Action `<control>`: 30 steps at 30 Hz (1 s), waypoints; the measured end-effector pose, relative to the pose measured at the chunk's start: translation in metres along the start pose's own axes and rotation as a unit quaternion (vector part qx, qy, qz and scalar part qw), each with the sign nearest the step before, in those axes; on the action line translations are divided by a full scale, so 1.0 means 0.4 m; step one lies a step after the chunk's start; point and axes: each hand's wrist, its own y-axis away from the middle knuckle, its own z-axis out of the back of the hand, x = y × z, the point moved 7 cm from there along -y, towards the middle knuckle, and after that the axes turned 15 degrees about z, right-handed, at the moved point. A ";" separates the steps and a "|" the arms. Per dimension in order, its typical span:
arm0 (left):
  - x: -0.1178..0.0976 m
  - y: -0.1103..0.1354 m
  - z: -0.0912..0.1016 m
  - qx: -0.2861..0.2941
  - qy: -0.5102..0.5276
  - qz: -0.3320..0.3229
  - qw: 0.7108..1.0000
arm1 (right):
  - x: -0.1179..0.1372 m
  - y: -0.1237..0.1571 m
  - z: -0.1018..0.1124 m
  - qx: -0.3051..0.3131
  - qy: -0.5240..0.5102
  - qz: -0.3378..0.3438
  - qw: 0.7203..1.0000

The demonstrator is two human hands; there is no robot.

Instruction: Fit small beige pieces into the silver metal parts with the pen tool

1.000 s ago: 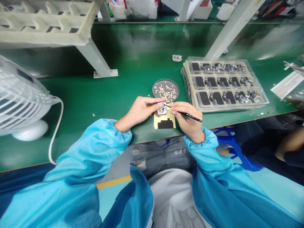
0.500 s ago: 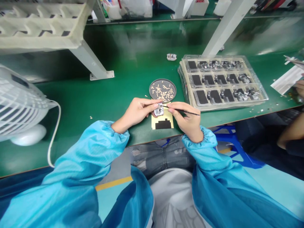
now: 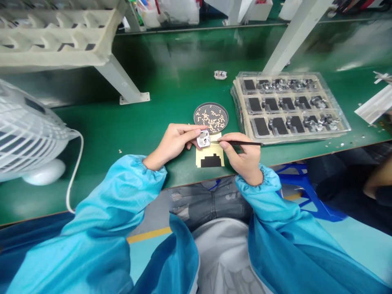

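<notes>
Metal part sits pinched by its edge in the left hand, seemingly leaving its face open to the slim dark tool the right hand grips.

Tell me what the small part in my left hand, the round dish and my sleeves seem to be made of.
Small part: probably metal or metal-coated plastic, going by its bright silvery shine.
Round dish: dark grey and perforated; plastic or coated metal, the look leaves it open.
Sleeves: thin blue fabric, likely synthetic, with a slight sheen and soft creases.
</notes>
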 end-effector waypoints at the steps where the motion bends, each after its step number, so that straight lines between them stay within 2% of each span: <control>1: 0.002 -0.001 0.002 0.000 0.001 0.000 1.000 | -0.001 0.000 -0.001 0.003 -0.004 -0.005 1.000; 5: 0.007 -0.006 0.008 0.008 0.003 0.013 1.000 | -0.013 0.005 -0.007 0.005 -0.051 -0.029 0.998; 12: -0.008 -0.002 0.024 0.000 -0.026 0.005 1.000 | -0.063 0.023 -0.029 0.008 -0.190 -0.147 0.971; 15: -0.015 0.002 0.021 0.005 -0.032 0.000 0.999 | -0.064 0.019 -0.034 0.005 -0.222 -0.152 0.963; 22: -0.007 -0.004 -0.005 0.045 -0.006 0.000 0.999 | -0.070 0.023 -0.037 -0.009 -0.221 -0.173 0.960; 30: -0.001 -0.014 0.006 0.011 -0.058 -0.018 0.998 | -0.082 0.024 -0.045 -0.009 -0.228 -0.169 0.959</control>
